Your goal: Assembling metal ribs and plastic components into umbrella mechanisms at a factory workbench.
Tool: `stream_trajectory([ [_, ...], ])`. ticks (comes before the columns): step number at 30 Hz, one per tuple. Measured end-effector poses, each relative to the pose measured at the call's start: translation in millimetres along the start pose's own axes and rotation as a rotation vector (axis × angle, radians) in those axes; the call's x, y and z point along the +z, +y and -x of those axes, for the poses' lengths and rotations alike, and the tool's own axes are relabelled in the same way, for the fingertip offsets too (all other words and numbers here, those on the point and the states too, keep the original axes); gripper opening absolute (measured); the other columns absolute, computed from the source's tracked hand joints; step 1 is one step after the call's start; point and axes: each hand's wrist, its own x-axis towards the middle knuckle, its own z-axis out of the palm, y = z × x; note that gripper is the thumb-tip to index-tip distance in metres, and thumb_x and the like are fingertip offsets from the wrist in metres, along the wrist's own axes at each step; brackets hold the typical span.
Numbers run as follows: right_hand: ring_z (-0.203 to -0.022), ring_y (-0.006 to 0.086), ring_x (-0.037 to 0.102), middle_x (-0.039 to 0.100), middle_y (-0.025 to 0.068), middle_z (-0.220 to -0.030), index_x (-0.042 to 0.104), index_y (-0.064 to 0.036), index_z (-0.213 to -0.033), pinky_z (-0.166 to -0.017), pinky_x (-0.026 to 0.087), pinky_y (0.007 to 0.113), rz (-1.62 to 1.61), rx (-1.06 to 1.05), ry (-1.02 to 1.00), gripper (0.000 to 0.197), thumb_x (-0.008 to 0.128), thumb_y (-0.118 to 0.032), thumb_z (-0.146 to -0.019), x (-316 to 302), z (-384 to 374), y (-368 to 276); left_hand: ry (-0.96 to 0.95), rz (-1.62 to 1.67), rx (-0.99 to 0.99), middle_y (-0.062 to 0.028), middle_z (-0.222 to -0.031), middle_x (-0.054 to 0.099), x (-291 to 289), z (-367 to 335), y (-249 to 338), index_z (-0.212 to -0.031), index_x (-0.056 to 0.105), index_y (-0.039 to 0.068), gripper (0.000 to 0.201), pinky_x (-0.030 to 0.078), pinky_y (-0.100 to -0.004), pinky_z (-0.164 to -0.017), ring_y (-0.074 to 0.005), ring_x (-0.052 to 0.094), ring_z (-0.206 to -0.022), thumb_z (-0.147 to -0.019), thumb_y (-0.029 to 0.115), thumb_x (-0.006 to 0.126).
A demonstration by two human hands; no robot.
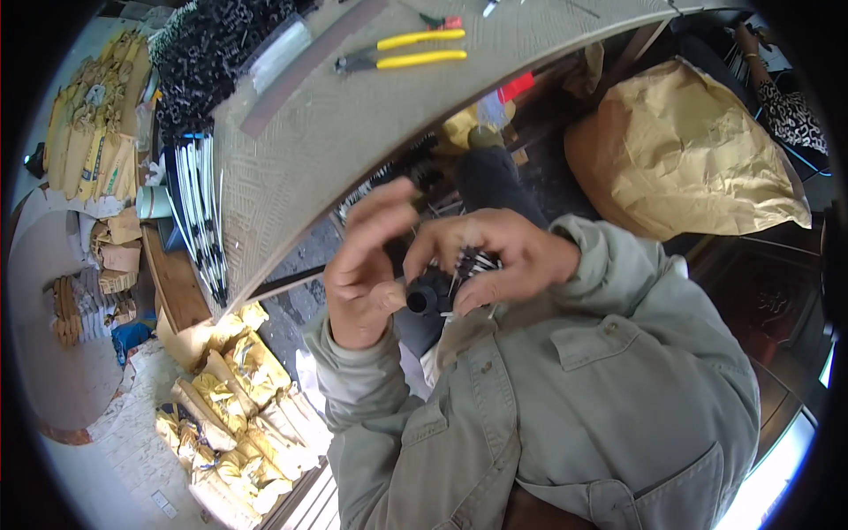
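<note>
**Matt plastic, woven cloth, crumpled paper**

The small black tube piece (422, 299) held between the left hand (364, 278) and right hand (503, 256) looks like matt plastic, with thin white-tipped pins (477, 261) beside it (metal or plastic, too small to tell). The jacket (601, 397) is dull grey-green cotton-like cloth. The table top (353, 115) shows a rough, woven-textured covering. The pliers (402, 51) have glossy yellow plastic grips. The big sack (680, 159) is creased brown paper.

I see my left hand (364, 265) and right hand (495, 258) together gripping a small black cylindrical plastic part (426, 296) bristling with thin white-tipped pins (477, 261). Yellow-handled pliers (402, 51) lie on the grey woven-textured tabletop (353, 132) above.
</note>
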Motion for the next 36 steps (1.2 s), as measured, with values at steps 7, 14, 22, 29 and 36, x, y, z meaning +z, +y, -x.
stream_trajectory([
  [7,-0.091,0.0287,0.058,0.056,0.0222,-0.103,0.046,-0.0014,-0.078,-0.075,0.044,0.034,0.396,-0.139,0.333,0.025,0.07,-0.008,-0.075,3.0,3.1,12.4,0.274,-0.369,-0.083,-0.0173,-0.114,0.057,18.6,14.0,-4.6,-0.115,0.055,-0.003,0.041,0.028,-0.0435,-0.101,-0.0327,0.043,-0.117,-0.074,-0.003,0.058],
  [14,-0.094,0.0259,0.053,0.052,0.0187,-0.108,0.049,-0.0028,-0.088,-0.081,0.042,0.033,0.405,-0.122,0.272,0.043,0.08,-0.022,-0.065,-2.5,2.1,34.8,0.434,-0.471,-0.015,-0.0157,-0.107,0.061,13.9,15.5,-17.8,-0.107,0.057,-0.005,0.031,0.025,-0.0425,-0.101,-0.0291,0.047,-0.111,-0.079,0.006,0.057],
  [22,-0.082,0.0233,0.053,0.052,0.0146,-0.096,0.051,-0.0007,-0.099,-0.069,0.043,0.03,0.536,-0.099,0.417,0.057,0.083,-0.028,-0.059,10.4,12.0,38.6,0.594,-0.545,-0.096,-0.0112,-0.102,0.063,21.7,15.2,-18.6,-0.102,0.059,-0.004,0.027,0.011,-0.0438,-0.106,-0.0199,0.054,-0.098,-0.082,0.015,0.057],
  [29,-0.067,0.0233,0.055,0.056,0.0135,-0.081,0.056,0.0027,-0.082,-0.056,0.042,0.029,0.517,-0.183,0.491,0.018,0.069,-0.003,-0.072,7.2,9.5,46.5,0.591,-0.592,-0.042,-0.0124,-0.102,0.062,22.7,14.3,-21.9,-0.101,0.058,-0.006,0.028,0.014,-0.0422,-0.105,-0.0193,0.054,-0.097,-0.083,0.015,0.056],
  [36,-0.064,0.0222,0.051,0.051,0.0114,-0.075,0.054,0.003,-0.082,-0.055,0.038,0.031,0.502,-0.069,0.375,0.013,0.064,-0.003,-0.077,-1.9,5.3,40.9,0.56,-0.586,-0.017,-0.0156,-0.101,0.061,20.9,11.5,-23.9,-0.102,0.056,-0.01,0.032,0.026,-0.0383,-0.098,-0.021,0.051,-0.094,-0.085,0.017,0.053],
])
